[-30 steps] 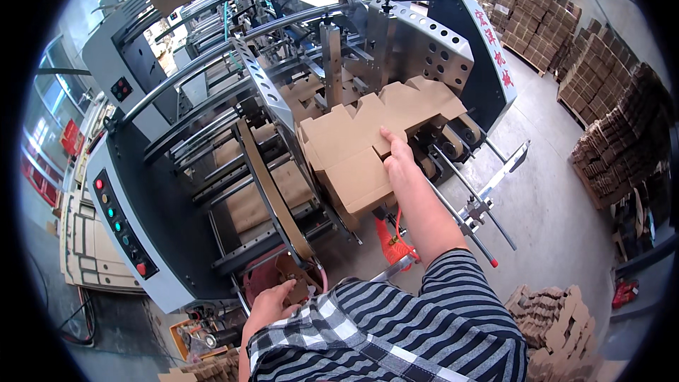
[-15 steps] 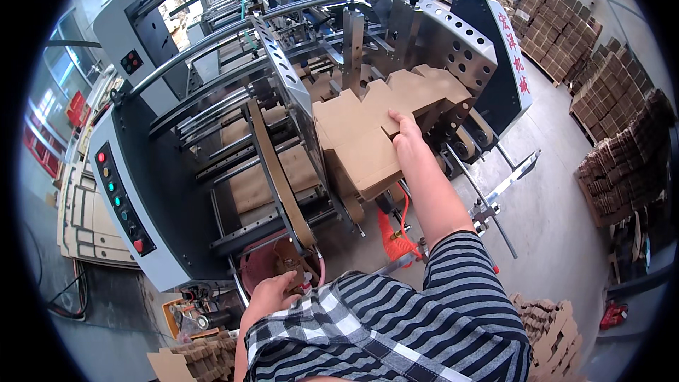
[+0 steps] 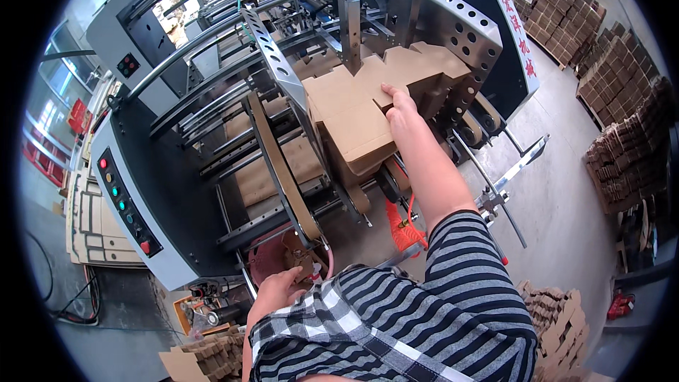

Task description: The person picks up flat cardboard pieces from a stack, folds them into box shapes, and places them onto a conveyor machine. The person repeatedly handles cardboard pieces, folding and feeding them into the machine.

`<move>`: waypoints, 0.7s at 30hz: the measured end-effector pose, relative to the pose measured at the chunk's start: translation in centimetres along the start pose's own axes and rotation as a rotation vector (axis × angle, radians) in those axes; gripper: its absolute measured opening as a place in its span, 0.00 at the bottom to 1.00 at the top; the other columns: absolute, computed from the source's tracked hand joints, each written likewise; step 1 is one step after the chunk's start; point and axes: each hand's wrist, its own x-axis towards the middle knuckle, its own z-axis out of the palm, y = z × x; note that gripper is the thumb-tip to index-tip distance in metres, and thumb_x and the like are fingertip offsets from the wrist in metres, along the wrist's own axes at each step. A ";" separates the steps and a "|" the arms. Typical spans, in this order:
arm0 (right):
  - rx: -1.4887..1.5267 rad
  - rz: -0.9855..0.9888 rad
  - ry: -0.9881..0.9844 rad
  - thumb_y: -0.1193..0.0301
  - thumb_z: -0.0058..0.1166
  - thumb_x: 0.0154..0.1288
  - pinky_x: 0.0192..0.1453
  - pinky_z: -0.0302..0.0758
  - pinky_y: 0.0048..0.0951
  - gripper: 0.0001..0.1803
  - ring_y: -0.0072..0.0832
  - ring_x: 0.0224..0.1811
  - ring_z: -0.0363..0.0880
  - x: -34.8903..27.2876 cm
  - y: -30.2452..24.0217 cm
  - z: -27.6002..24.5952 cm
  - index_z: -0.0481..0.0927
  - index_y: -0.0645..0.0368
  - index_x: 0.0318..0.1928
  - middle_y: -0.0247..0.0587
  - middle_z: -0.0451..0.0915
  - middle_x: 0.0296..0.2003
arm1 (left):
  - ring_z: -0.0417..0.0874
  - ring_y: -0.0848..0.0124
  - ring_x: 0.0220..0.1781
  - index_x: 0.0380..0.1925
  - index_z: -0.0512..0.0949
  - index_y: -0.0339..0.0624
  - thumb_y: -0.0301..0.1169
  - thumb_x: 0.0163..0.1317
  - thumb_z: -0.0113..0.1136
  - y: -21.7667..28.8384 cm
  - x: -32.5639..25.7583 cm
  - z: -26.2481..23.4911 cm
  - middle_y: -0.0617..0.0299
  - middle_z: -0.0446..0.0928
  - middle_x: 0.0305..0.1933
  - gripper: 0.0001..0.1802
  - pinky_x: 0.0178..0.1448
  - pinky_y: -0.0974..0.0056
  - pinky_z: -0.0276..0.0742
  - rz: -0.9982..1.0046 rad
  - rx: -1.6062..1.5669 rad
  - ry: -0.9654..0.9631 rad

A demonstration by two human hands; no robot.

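Note:
A stack of flat brown cardboard blanks (image 3: 353, 117) lies in the feeder of a large grey machine (image 3: 177, 191). My right hand (image 3: 399, 110) rests flat on top of the stack, fingers stretched toward its far edge. My left hand (image 3: 279, 290) is low by the machine's front, next to a dark red part (image 3: 265, 255) and a small cardboard piece; its fingers are partly hidden, so whether it holds anything cannot be told. My striped sleeve fills the lower middle.
A control panel with coloured buttons (image 3: 127, 201) runs along the machine's left side. A perforated steel guide (image 3: 453, 25) stands behind the stack. Stacks of folded cartons (image 3: 622, 148) stand on the floor at right, more (image 3: 559, 311) lie lower right. An orange coiled hose (image 3: 403, 223) hangs below.
My right hand has stayed on the cardboard stack while my head moved closer and to the right. My left hand remains by the machine's lower front.

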 end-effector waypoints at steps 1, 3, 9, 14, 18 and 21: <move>0.000 0.014 0.014 0.78 0.61 0.52 0.50 0.74 0.55 0.25 0.45 0.49 0.75 0.5 0.3 0.1 0.71 0.57 0.52 0.46 0.75 0.48 | 0.79 0.54 0.44 0.51 0.72 0.40 0.30 0.46 0.67 0.0 0.0 0.0 0.49 0.78 0.43 0.29 0.50 0.58 0.75 -0.002 0.015 0.001; 0.023 0.029 0.048 0.80 0.62 0.49 0.47 0.76 0.50 0.23 0.43 0.45 0.77 0.2 0.8 1.0 0.73 0.60 0.48 0.46 0.76 0.45 | 0.79 0.54 0.44 0.51 0.72 0.40 0.30 0.46 0.68 -0.6 -0.1 0.4 0.49 0.78 0.43 0.29 0.50 0.57 0.75 -0.075 -0.006 -0.021; 0.067 0.017 0.027 0.82 0.65 0.45 0.44 0.78 0.41 0.21 0.39 0.41 0.79 2.3 2.5 0.4 0.76 0.66 0.42 0.47 0.78 0.41 | 0.79 0.53 0.45 0.51 0.73 0.40 0.31 0.46 0.68 -1.2 0.1 0.9 0.48 0.78 0.42 0.29 0.50 0.57 0.74 -0.134 -0.070 -0.044; -0.082 0.033 -0.026 0.75 0.63 0.51 0.46 0.76 0.50 0.21 0.43 0.44 0.78 2.7 2.3 -0.5 0.74 0.61 0.47 0.46 0.78 0.43 | 0.78 0.51 0.46 0.50 0.73 0.40 0.31 0.46 0.68 -1.7 0.7 1.1 0.47 0.78 0.42 0.28 0.50 0.56 0.74 -0.081 -0.074 -0.030; -0.307 0.239 -0.190 0.70 0.60 0.56 0.45 0.77 0.49 0.19 0.43 0.42 0.80 2.0 0.9 -1.0 0.73 0.61 0.47 0.47 0.79 0.42 | 0.78 0.51 0.47 0.50 0.73 0.40 0.32 0.46 0.68 -0.6 0.9 0.5 0.48 0.78 0.43 0.28 0.52 0.57 0.74 -0.046 -0.017 -0.004; -0.366 0.352 -0.217 0.70 0.59 0.56 0.42 0.79 0.49 0.16 0.43 0.38 0.81 -1.0 -1.2 -0.9 0.74 0.62 0.44 0.48 0.80 0.39 | 0.78 0.52 0.47 0.51 0.73 0.40 0.31 0.45 0.68 -0.4 0.9 0.3 0.49 0.78 0.44 0.29 0.53 0.57 0.73 -0.047 -0.003 -0.025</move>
